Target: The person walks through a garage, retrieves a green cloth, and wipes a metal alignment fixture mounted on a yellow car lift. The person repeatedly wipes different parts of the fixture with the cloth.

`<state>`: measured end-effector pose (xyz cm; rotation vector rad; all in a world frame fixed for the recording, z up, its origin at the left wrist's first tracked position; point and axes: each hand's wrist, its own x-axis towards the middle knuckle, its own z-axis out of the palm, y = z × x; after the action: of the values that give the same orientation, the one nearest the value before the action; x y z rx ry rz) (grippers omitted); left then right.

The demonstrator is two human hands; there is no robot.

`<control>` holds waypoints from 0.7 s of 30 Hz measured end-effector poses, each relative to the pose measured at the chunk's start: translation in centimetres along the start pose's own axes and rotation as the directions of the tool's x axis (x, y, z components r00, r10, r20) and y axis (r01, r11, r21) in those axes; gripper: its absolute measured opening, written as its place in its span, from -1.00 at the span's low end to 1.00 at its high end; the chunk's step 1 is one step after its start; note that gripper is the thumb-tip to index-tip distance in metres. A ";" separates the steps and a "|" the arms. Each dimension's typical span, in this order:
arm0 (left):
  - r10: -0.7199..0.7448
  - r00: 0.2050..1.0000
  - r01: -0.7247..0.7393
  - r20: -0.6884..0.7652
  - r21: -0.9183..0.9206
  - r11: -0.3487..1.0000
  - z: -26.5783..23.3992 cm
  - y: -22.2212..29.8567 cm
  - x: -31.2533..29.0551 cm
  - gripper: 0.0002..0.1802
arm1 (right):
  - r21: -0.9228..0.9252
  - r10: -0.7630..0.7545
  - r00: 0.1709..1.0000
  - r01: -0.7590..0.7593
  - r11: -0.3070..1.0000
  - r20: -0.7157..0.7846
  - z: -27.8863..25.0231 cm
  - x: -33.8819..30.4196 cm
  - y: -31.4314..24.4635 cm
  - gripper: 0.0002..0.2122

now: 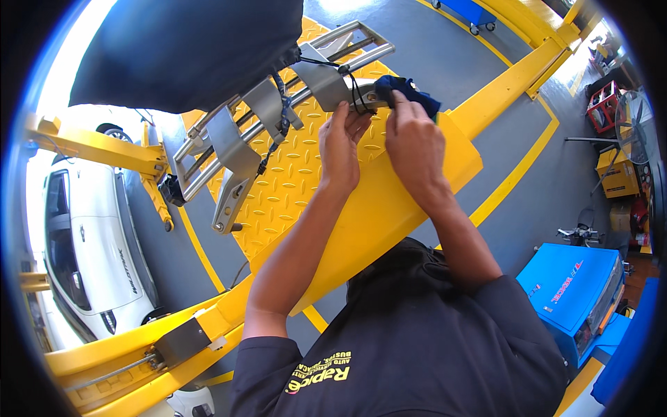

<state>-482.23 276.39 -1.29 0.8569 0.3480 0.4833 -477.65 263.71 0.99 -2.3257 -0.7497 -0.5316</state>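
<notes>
A silver metal frame of parallel tubes (301,96) and plate brackets stands over a yellow tread-plate platform (288,177). My left hand (340,147) is at the underside of the frame's right end bracket (359,96), thumb and fingers closed about its lower edge. On that bracket's outer tip lies a bunched dark blue cloth (417,97), and my right hand (415,142) grips it with the fingers bent over it. Thin black cords (354,76) loop around the bracket beside my left fingertips. A large dark padded cover (187,52) rests over the frame's far left part.
Yellow steel beams (511,87) run around the platform. To the left, a white car (94,243) is parked. A blue cabinet (573,292) stands at right, with a fan (633,128), a yellow box (617,172) and a red rack (603,105) beyond it.
</notes>
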 end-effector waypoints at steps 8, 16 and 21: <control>-0.084 0.996 0.084 -0.022 0.010 0.996 -0.8 -0.4 0.7 -0.66 | 0.104 -0.137 0.986 0.128 0.986 0.090 3.0 -0.2 -1.7 -0.53; -0.013 1.000 0.010 0.015 0.133 0.991 -0.4 0.1 0.4 -0.65 | 0.445 0.293 0.953 -0.296 0.845 0.077 -1.7 0.6 2.2 -0.82; 0.000 1.000 0.001 -0.030 0.049 0.999 -0.6 -0.5 0.5 -0.66 | 0.522 0.416 0.902 -0.299 0.799 -0.119 -4.0 1.2 2.8 -0.78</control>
<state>-481.98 276.79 -2.09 0.8981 0.3889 0.4891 -475.71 259.65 3.25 -1.8185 -0.2684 -0.3696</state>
